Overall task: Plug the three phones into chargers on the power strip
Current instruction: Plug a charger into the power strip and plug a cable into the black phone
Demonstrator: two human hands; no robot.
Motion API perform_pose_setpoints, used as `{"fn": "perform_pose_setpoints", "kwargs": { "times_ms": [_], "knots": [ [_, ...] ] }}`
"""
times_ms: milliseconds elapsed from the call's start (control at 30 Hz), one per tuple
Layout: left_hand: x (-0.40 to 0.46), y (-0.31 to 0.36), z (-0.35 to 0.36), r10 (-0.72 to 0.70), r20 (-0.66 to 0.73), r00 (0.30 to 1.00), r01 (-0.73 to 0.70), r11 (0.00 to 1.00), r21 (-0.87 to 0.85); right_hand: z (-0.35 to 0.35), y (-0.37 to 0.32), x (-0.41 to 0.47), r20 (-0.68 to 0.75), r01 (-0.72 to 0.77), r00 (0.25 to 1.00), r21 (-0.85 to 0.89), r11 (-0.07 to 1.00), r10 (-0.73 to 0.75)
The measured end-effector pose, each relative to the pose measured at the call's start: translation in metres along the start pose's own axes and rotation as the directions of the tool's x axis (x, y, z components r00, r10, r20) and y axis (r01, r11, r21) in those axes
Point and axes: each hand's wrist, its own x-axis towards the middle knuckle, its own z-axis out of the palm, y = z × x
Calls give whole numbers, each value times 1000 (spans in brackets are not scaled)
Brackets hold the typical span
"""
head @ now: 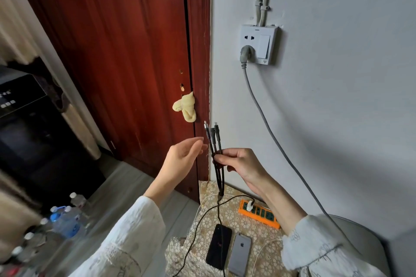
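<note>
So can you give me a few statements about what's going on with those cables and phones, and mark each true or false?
1. The right hand pinches a three-headed black charging cable. True.
2. The left hand grips a phone. False: it is open and empty.
3. The orange power strip has a white charger plugged in. True.
4. Both phones lie on the floor. False: the black phone and grey phone lie on the patterned tablecloth.

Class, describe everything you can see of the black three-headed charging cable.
The black charging cable looks braided. Three thin branches rise with connector tips fanned upward, pinched in the right hand. They join at a small splitter below; one strand then drops, crosses the black phone, and another loops to the white charger on the orange power strip.
</note>
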Motion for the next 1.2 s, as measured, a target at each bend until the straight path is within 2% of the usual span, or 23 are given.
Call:
{"fn": "perform_pose_setpoints", "kwargs": {
  "times_ms": [100,200,333,567,700,800,900,933,1000,1100,1133,1200],
  "knots": [
    [3,6,6,-27,29,999,30,993,-114,3,2,-2,15,38,999,-31,999,-37],
    [4,-2,10,-88,-29,996,82,986,-142,5,5,-4,24,54,998,-103,993,-52],
    [-1,-13,12,-142,16,990,143,975,-171,6,20,-4,38,57,998,-175,983,-51],
    [-5,-29,4,-231,57,971,237,942,-237,14,30,-4,36,72,997,-201,977,-66],
    [-6,-44,-6,-330,-25,944,315,919,-236,20,26,-5,25,72,997,-161,984,-69],
    [-9,-57,-18,-431,-127,893,409,896,-171,29,26,-5,56,20,998,-26,999,-19],
    [-13,-68,-28,-480,-225,848,515,847,132,40,27,-3,65,-15,998,24,1000,13],
    [-15,-71,-30,-476,-244,845,526,823,213,44,27,-1,65,-30,998,28,999,28],
    [-19,-72,-33,-387,-254,887,449,850,274,52,27,4,55,-36,998,-7,999,36],
    [-25,-69,-29,-315,-109,943,331,918,216,61,24,11,-6,-5,1000,-185,983,4],
    [-28,-69,-25,-323,-28,946,322,929,183,64,24,12,-9,-8,1000,-192,981,7],
    [-35,-72,-19,-343,94,935,328,933,148,69,23,14,5,-56,998,-93,994,57]
  ]
}}
